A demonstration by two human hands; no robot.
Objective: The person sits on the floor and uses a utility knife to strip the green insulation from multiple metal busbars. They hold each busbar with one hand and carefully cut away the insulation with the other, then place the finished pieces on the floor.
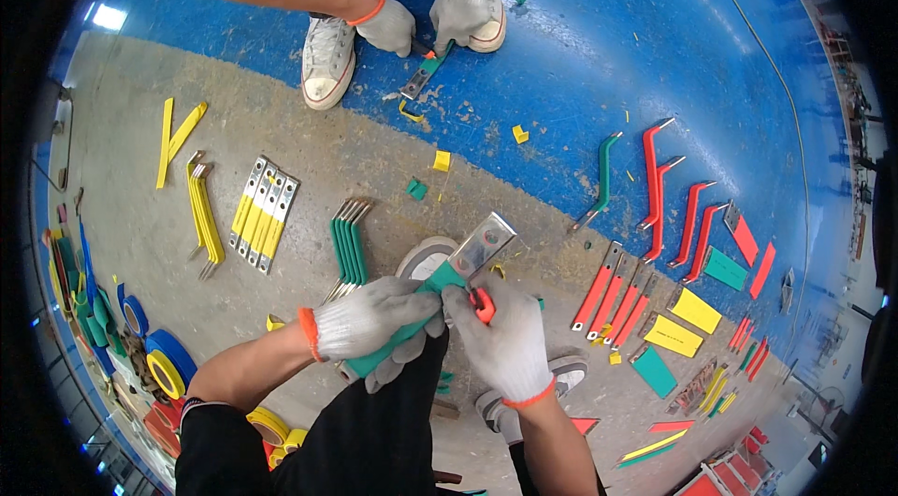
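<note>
A flat metal bar [481,245] in a green sleeve lies slantwise over my knee, its bare, holed silver end pointing away from me. My left hand [379,320], in a grey-white glove with an orange cuff, is closed around the green part. In my right hand [507,337], gloved alike, is a small red-handled cutter [482,305], held against the sleeve near the bare metal. Its blade is hidden. Opposite me, another person's gloved hands [460,13] work on a similar green-sleeved bar [426,75] near their shoes.
Left on the floor are yellow-sleeved flat bars [262,215], bent yellow bars [204,215] and bent green bars [348,243]. Red flat bars [613,295] and bent red bars [655,182] lie right, beside yellow and green pieces [673,334]. Tape rolls [168,367] sit lower left.
</note>
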